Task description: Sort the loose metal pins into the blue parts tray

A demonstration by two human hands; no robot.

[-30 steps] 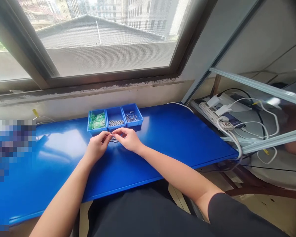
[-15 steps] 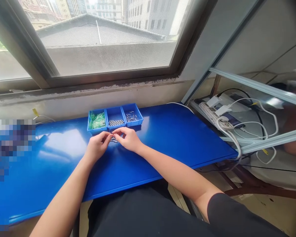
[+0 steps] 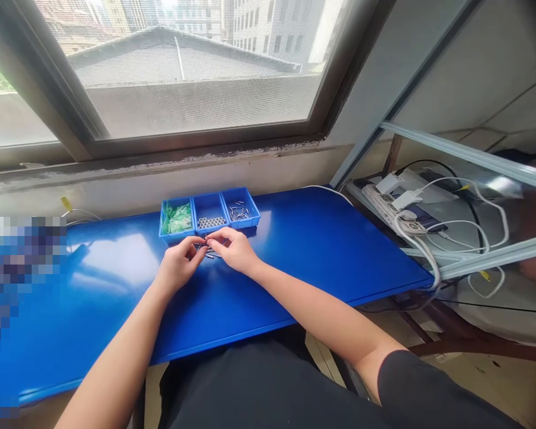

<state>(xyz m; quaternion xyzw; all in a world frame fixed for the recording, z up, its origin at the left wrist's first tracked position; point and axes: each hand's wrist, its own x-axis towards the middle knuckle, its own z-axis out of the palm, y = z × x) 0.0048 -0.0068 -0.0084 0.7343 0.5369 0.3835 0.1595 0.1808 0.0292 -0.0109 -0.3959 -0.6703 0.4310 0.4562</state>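
Observation:
My left hand [image 3: 183,257] and my right hand [image 3: 232,247] meet fingertip to fingertip just in front of the blue bins. Both are closed in a pinch; whatever sits between the fingers is too small and hidden to name. Under the hands lie several thin metal pins [image 3: 211,254] on the blue table [image 3: 312,256]. Behind them stand three joined blue bins. The left bin [image 3: 164,231] holds green-and-clear small pieces [image 3: 178,218], the middle one [image 3: 208,204] silver ring-like parts [image 3: 211,222], and the right one [image 3: 248,223] loose metal pins [image 3: 239,212].
A window [image 3: 196,101] rises behind the table. To the right, a metal frame [image 3: 473,158] borders a shelf with a power strip [image 3: 390,210], plugged-in chargers and white cables [image 3: 422,253]. A pixelated patch [image 3: 22,256] covers the far left.
The hands stay together at the same spot, with small finger shifts. My left fingers have opened a little away from the thumb. The view has moved very slightly.

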